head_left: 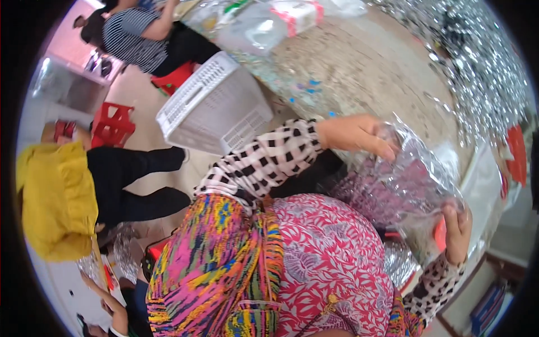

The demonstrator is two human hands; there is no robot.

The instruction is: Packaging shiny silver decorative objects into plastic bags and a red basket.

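A clear, crinkled plastic bag [418,182] is stretched between my hands, in front of my body at the table's edge. My left hand [355,136] has its thumb and fingers closed on the bag's upper left part. At the lower right corner of the bag, my right hand [457,231] pinches the film. Pink patterned cloth shows through the plastic, and glare hides whether anything lies inside. Both forearms wear black-and-white checked sleeves.
A worn table [365,73] carries a heap of silver tinsel strips [483,67] at far right and clear plastic packs [258,31] at the back. A white plastic basket [219,104] stands left of it. Red stools [114,124] and people, one in yellow [59,196], are at left.
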